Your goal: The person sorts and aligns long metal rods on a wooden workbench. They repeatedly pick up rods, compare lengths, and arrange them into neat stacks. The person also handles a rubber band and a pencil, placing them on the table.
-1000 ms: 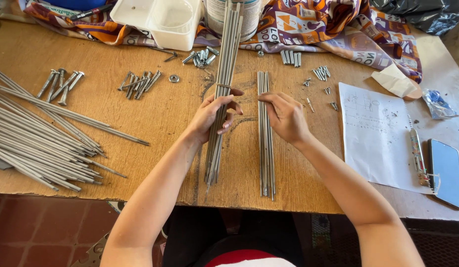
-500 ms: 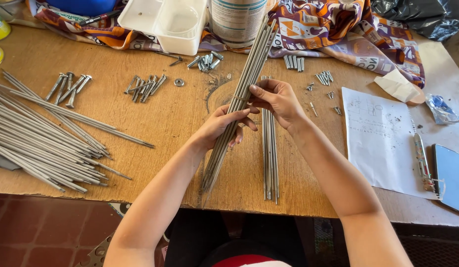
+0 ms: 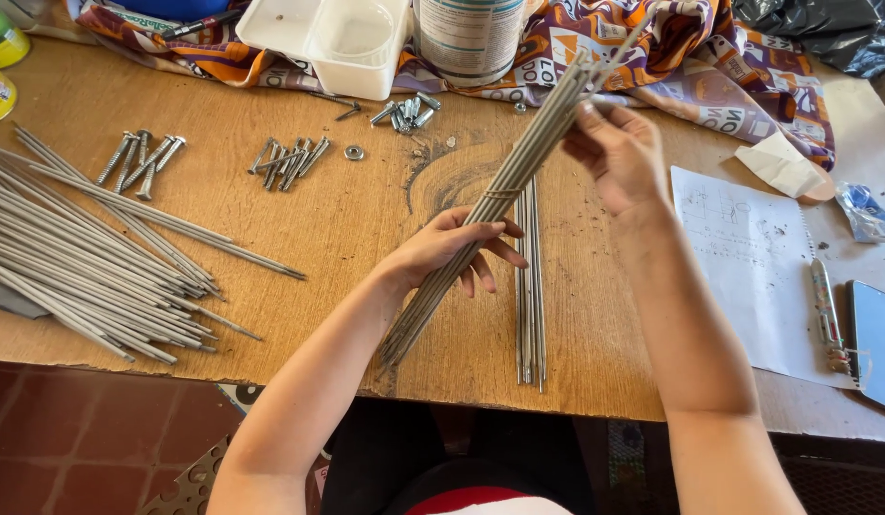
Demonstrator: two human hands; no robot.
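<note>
A long bundle of thin grey metal rods [image 3: 519,176], tied with a band near its middle, is tilted up off the wooden table [image 3: 347,238]. My left hand [image 3: 452,246] grips the bundle just below the band. My right hand [image 3: 619,153] pinches the upper part of the bundle near its far end. A smaller group of loose rods [image 3: 530,315] lies flat on the table under and between my hands, pointing away from me.
A big heap of loose rods [image 3: 89,257] fans out at the left. Piles of bolts [image 3: 142,162], [image 3: 291,160], [image 3: 409,113] and a washer [image 3: 354,152] lie further back. A white plastic box [image 3: 328,38], a tin [image 3: 471,33], patterned cloth [image 3: 709,67], paper [image 3: 748,267], a pen [image 3: 826,315] and a phone [image 3: 879,339] are around.
The bundle was lifted off the table and tilted rightward. My right hand moved from the flat rods up to the bundle's far end. My left hand slid lower along it.
</note>
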